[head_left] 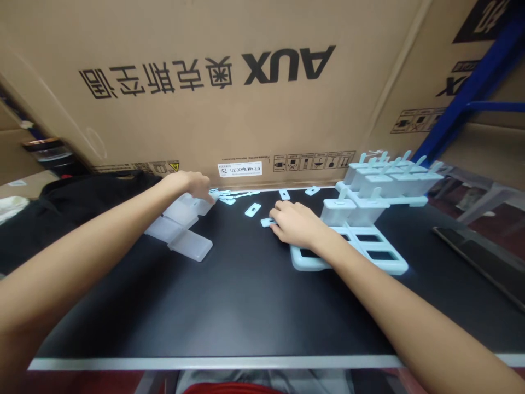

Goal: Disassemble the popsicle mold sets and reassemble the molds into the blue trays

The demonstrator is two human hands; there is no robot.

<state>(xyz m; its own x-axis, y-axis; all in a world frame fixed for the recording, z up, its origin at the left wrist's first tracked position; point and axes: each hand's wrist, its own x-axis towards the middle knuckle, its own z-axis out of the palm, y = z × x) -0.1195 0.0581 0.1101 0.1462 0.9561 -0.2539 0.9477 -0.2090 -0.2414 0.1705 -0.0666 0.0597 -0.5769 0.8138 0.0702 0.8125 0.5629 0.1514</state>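
Right hand [296, 223], frame center, rests fingers-down on a small blue plastic tab [267, 222]; whether it is pinched cannot be told. Left hand [192, 184], upper left of center, touches the translucent molds [180, 227], fingers loosely curled, clamping nothing visibly. Slide each tab clear of the blue mold rack [361, 241] before lifting, fingertips low on the black table [229, 306].

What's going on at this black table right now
A person works with both bare hands at a black table. The left hand rests on a row of translucent white moulds. The right hand touches a small pale blue flat piece, beside a pale blue tray with filled moulds behind it.
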